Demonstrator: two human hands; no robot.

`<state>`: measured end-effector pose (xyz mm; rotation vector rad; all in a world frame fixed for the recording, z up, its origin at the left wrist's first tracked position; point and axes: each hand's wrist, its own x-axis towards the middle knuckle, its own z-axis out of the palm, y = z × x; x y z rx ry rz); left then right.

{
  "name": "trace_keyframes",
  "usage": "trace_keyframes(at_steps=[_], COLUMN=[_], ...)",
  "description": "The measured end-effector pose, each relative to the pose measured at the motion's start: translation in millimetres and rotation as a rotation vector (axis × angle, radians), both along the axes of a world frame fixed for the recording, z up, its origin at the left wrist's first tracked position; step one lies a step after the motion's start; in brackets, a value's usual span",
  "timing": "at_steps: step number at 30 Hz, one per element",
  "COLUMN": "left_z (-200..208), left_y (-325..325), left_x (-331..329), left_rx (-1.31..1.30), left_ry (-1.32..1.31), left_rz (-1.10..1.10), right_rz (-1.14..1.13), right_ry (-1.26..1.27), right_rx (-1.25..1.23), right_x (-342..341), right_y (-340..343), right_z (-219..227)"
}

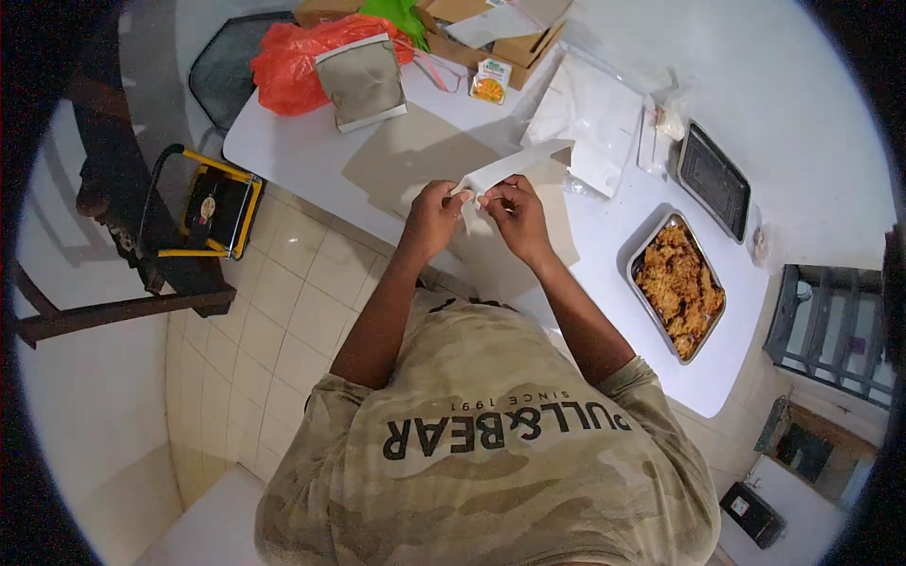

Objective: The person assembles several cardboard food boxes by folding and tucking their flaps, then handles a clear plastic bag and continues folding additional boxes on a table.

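In front of me, both hands pinch a flat cardboard box blank (557, 222), white on one face and grey-brown on the other. My left hand (434, 219) closes its thumb and fingers on a corner of the bent-up white flap. Close beside it, my right hand (519, 219) grips the same flap, fingertips nearly meeting the left ones. Part of the blank hangs toward my body, over the table's near edge. Beyond my left hand, another grey-brown cardboard piece (401, 156) lies flat. A folded open box (361, 80) with white walls stands farther left.
On the white table (727, 377), a metal tray of fried brown food (678, 283) sits at right, with an empty dark tray (714, 179) behind it. White sheets in plastic (585, 118), a red bag (293, 61) and a brown carton (514, 47) lie farther back. A yellow-framed trolley (209, 208) stands left.
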<state>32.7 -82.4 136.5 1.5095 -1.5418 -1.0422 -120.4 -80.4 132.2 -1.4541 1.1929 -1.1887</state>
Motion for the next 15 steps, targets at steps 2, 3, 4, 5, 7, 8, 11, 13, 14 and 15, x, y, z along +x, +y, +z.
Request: trace_keyframes(at_steps=[2,3,4,5,7,8,11,13,14,15], left_z=[3,4,4,5,9,10,15,15,15,16], left_y=[6,9,12,14,16,18,23,26,27,29], left_x=[2,2,2,2,1,0,-3,-3,-3,-4], left_rx=[0.105,0.108,0.08,0.052,-0.035,-0.123,-0.176,-0.185,-0.195,-0.196], left_ry=[0.114,0.112,0.083,0.055,-0.023,-0.1,-0.089,-0.086,-0.079,-0.082], left_rz=[0.008,0.013,0.037,0.06,0.045,0.025,0.044,0.047,0.044,0.043], right_rz=[0.031,0.058,0.063,0.05,0.04,0.022,0.002,-0.004,-0.003,-0.006], right_ry=[0.082,0.172,0.169,0.22,0.274,0.218,0.188,0.217,0.222,0.228], right_rx=[-0.015,-0.037,-0.034,-0.063,-0.093,-0.105,-0.127,-0.138,-0.152,-0.166], right_x=[-2,-2,0,1,0,0,1,2,2,2], right_y=[4,5,8,10,12,13,17,20,22,23], right_z=[1,3,6,9,8,3,4,9,11,13])
